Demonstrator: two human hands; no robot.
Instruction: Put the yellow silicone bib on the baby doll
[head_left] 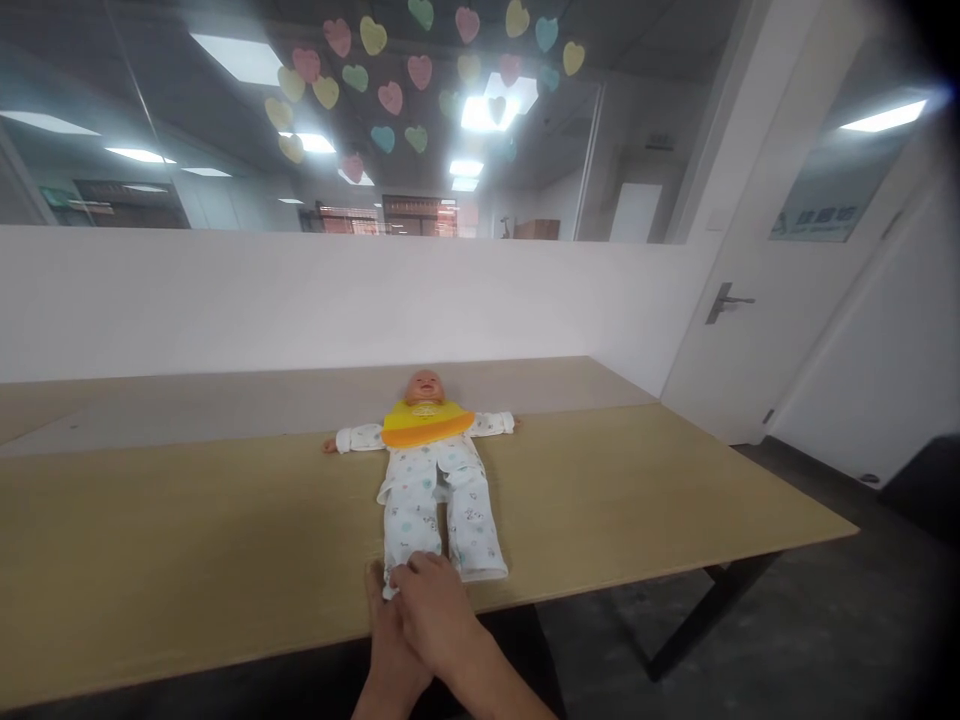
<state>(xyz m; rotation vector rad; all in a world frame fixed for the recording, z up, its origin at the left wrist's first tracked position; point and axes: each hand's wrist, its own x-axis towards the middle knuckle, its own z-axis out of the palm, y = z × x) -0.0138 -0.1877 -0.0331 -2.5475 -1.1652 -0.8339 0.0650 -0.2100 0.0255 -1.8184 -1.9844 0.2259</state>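
Note:
A baby doll [426,388] lies on its back on the table, head away from me and arms spread. It wears a yellow bib [427,422] with an orange lower pocket, a white printed top [360,437] and white printed trousers [476,520]. At the cuff of the trouser leg on the left, my left hand [386,640] holds the outer edge, its fingers partly covered. My right hand [439,605] crosses over it, with curled fingers closed on the same cuff. The other trouser leg lies flat, untouched.
The wooden table [637,500] ends at a front edge just below my hands. Behind it stands a white half wall [300,300] under glass with heart-shaped stickers [390,97]. A white door [757,330] with a handle is at the right.

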